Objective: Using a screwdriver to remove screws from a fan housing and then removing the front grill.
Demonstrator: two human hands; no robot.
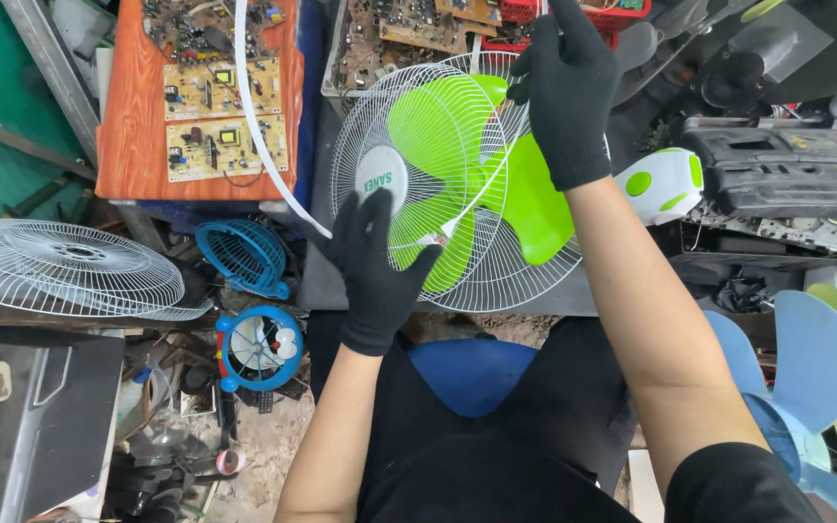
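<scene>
Both my hands wear black gloves. A fan with bright green blades (pixel 525 199) and a white wire front guard (pixel 428 126) lies tilted in front of me. My left hand (pixel 375 266) presses flat on the guard's lower edge, just below the round white centre cap (pixel 382 176). At the far top rim of the guard, my right hand (pixel 564 92) grips the wire. A white plastic rim band (pixel 254 126) curves loose from the guard's left side. The fan's white and green motor housing (pixel 666 184) sticks out to the right.
A separate white wire guard (pixel 60 266) lies at the left. Two small blue fans (pixel 244 254) (pixel 259 347) sit near my left knee. Circuit boards (pixel 225 116) rest on an orange board behind. A blue blade set (pixel 806 373) is at the right, a black case (pixel 787 165) beyond.
</scene>
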